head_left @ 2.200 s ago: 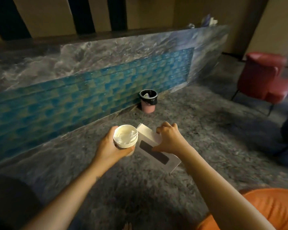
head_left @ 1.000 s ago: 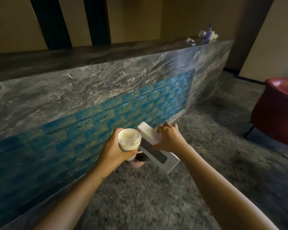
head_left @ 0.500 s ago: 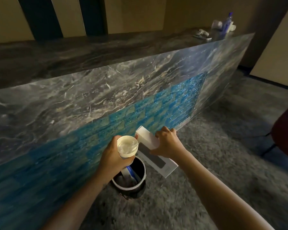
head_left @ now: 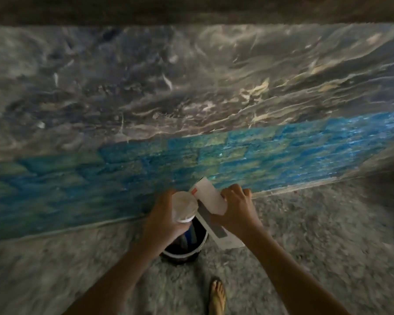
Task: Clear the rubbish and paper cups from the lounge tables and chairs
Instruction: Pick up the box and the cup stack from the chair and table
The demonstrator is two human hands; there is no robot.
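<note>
My left hand (head_left: 163,220) grips a stack of white paper cups (head_left: 184,206), mouth facing me, directly above a small round bin (head_left: 184,251) lined with a black bag. My right hand (head_left: 236,208) holds a flat white box (head_left: 210,200) with a grey strip on its side, tilted over the bin's right rim. The bin stands on the carpet against the counter base; some rubbish shows inside it, partly hidden by my hands.
A marble-fronted counter (head_left: 191,87) with a blue tiled band (head_left: 259,151) fills the view ahead. Grey carpet (head_left: 316,235) lies all around the bin. My bare foot (head_left: 217,296) stands just behind the bin.
I have stepped up to the bin and now look down on it. Both hands have come over its opening, still holding the cups and the box.
</note>
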